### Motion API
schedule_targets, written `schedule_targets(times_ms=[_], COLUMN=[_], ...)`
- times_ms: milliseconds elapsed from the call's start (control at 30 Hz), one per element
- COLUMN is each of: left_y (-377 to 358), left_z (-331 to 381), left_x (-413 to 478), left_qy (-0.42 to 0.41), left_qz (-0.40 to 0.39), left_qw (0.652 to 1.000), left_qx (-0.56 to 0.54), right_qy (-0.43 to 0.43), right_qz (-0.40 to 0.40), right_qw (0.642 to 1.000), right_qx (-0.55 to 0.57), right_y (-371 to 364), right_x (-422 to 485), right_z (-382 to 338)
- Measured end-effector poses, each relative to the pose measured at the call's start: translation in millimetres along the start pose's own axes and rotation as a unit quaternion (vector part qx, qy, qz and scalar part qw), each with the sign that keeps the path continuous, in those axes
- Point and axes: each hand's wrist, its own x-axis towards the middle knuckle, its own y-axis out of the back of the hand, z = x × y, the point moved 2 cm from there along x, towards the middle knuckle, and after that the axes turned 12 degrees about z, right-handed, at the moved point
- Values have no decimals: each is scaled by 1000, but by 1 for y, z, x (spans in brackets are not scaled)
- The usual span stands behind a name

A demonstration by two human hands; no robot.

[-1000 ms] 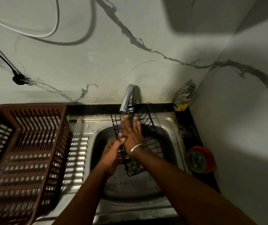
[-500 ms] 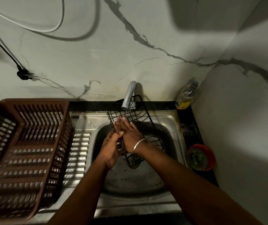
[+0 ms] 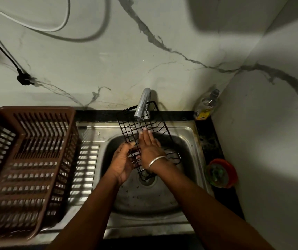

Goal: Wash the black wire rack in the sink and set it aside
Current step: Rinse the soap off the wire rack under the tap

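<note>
Both my hands on the black wire rack, left hand gripping its edge, right hand flat on the grid, over steel sink.

No text can be read anywhere. The one label in sight — a yellow patch on the clear bottle behind the far right corner of the sink — carries print too small and dim to make out.

Brown slatted basket left; bottle and red dish right
</note>
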Motion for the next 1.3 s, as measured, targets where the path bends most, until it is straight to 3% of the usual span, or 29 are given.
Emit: schedule_targets(times_ms=[133,233,333,433,533,667,733,933,1067,1200,1300], left_y=[4,10,13,9,9,8,11,9,12,3,5], left_z=[0,-3,-7,-6,-3,-3,0,-3,-10,-23,-31], left_x=[2,5,9,11,15,15,16,16,14,-7,-11], left_qy=[1,8,9,22,13,18,6,11,25,31,33], left_qz=[12,9,13,12,20,3,3,-6,-44,-69,-69], left_qw=[1000,1000,1000,999,999,999,999,997,992,993,994], left_qx=[-2,-14,-14,-33,-22,-45,-45,-74,-116,-92,-81], right_qy=[46,-20,88,27,41,-75,-31,-67,-179,-288,-339], right_qz=[-51,-63,-104,-119,-131,-131,-153,-92,59,30,54], right_qw=[998,996,990,990,989,985,985,992,982,957,936], right_qx=[-16,-55,-47,-76,-58,-86,-77,-49,-6,18,81], right_y=[1,5,0,0,1,3,5,12,26,24,17], right_x=[-2,-3,-11,-13,-15,-15,-17,-15,-6,8,12], right_z=[-2,14,4,1,-6,10,7,-1,1,-8,-9])
